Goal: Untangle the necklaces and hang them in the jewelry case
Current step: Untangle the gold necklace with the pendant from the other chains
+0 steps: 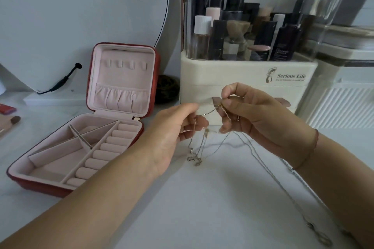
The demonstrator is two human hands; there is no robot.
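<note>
Two bare hands hold a snarl of fine necklaces [210, 112] in the air above a white table [202, 218], just in front of a cream cosmetics organiser [232, 75]. The left hand [178, 127] pinches a gold-toned chain between thumb and fingertips. The right hand [253, 115] pinches the same cluster close by, thumb against forefinger, its other fingers curled with strands running across them. Several chains drop from the hands, with small pendants [192, 158] resting on the table below, and a long silver chain [283, 188] trails past the right wrist toward the near edge. The jewelry case [154, 79], red outside and pink inside, stands open to the left, well apart from the hands. The row of four hooks [125, 64] in its lid is bare.

The step in hand appears to be separating one strand from the rest. It would likely go best with a slack hold: pulling the two pinches apart risks cinching the knot, while loosening the cluster and feeding a clasp end back through the loops should free a chain. Laying the knot flat on the table may also help.

The organiser's front reads "Serious Life" beside a small drawn figure. The finer line beneath is too small to make out, as are the labels on the dark bottles [283, 42] inside.
</note>
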